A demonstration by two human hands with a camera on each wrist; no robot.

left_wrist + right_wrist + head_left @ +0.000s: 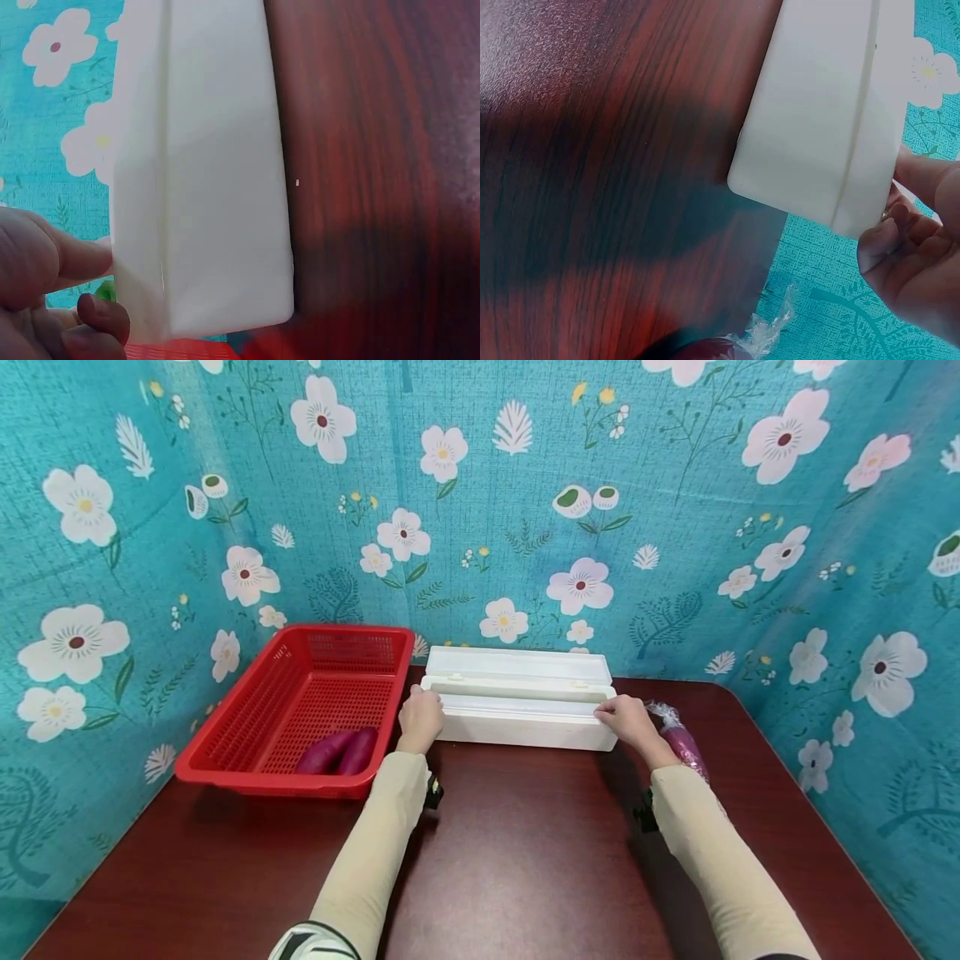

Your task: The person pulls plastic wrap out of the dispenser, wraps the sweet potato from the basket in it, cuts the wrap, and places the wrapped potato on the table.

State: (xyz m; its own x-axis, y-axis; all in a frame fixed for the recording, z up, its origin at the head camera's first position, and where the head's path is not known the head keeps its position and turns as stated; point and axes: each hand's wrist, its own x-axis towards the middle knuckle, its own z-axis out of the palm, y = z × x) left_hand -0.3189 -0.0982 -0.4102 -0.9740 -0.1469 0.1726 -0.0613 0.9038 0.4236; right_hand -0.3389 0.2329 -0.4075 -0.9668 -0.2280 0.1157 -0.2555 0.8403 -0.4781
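Note:
A long white plastic box (pixel 525 731), like a cling film dispenser, stands on the table with its lid (pixel 517 665) tipped up at the back. My left hand (pixel 422 718) grips the left end of its upper edge, fingers curled. At the opposite end my right hand (pixel 628 720) pinches the front right corner. In the right wrist view, the thumb (pixel 879 244) lies against the box's end, with fingers behind the rim. Whether clear film is also between the fingers cannot be seen. The left wrist view shows the box's smooth front wall (pixel 225 187).
A red plastic basket (pixel 292 783) stands to the left, with purple elongated vegetables (pixel 337 752) in its near right corner. Beyond my right forearm lies a similar purple vegetable (pixel 684 745) in clear film. A flowered blue cloth (pixel 480 527) hangs behind the dark wooden table (pixel 525 860).

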